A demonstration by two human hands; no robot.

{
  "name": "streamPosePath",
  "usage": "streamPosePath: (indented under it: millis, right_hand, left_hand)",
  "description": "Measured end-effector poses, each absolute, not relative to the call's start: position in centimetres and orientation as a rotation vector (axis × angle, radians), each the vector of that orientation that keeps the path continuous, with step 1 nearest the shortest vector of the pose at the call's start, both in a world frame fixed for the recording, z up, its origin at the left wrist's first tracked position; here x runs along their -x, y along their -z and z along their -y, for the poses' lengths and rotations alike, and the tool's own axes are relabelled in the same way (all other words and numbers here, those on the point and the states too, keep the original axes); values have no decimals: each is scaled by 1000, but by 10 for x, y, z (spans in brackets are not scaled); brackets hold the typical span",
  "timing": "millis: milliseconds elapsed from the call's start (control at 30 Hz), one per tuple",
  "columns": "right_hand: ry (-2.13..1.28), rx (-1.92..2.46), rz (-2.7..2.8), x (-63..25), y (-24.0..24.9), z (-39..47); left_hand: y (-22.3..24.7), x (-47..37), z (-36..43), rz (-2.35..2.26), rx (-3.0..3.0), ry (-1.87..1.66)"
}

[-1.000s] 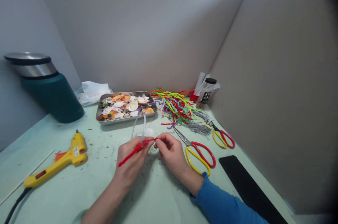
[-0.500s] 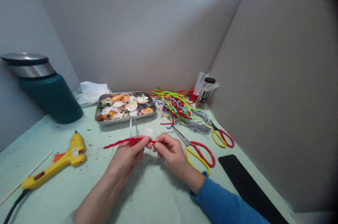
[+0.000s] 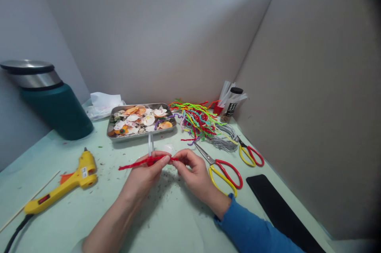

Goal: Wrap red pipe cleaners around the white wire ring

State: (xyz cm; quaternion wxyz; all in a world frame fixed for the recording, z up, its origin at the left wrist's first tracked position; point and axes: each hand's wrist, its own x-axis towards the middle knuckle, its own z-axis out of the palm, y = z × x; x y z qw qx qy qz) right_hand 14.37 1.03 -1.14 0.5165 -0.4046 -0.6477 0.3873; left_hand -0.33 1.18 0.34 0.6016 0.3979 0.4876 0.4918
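Note:
A fuzzy red pipe cleaner [image 3: 133, 164] runs across both hands at the middle of the table. My left hand [image 3: 151, 170] is closed, pinching it between thumb and fingers, and one end sticks out past the knuckles to the left. My right hand [image 3: 190, 167] pinches the other end close to the left fingertips. A pale, whitish band [image 3: 150, 144] stands up behind the left fingers; its lower part is hidden by the hand. Just right of my right hand lie scissors [image 3: 222, 167] with red and yellow handles.
A metal tray of shells [image 3: 110, 136] stands behind the hands, beside heaped coloured pipe cleaners [image 3: 198, 120] and grey wire [image 3: 224, 138]. Left are a yellow glue gun [image 3: 80, 175] and a green bottle [image 3: 59, 110]. Right are smaller scissors [image 3: 250, 155] and a black strip [image 3: 279, 209].
The whitish band has turned and now looks narrower. The red pipe cleaner has shifted slightly to the right at its left end. Both hands keep their pinch.

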Motion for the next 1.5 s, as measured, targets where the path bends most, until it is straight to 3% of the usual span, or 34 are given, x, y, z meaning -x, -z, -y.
streamPosePath:
  millis: [400, 667, 1000, 1300, 1500]
  right_hand:
    - [-739, 746, 1678, -154, 11, -17]
    - [-1229, 972, 1499, -156, 10, -25]
    - [-1392, 917, 1394, -152, 2, -22]
    - [-1105, 947, 1592, -159, -1, -21]
    - [-754, 839, 1882, -159, -1, -19]
  left_hand:
    - [-13, 10, -12, -1117, -1203, -971]
    - [-9, 12, -12, -1248, -1503, -1142]
    - [-12, 10, -11, -1258, -1608, -1202]
    - [-10, 9, -16, -1292, -1148, -1190]
    - [-18, 9, -12, -1086, -1062, -907]
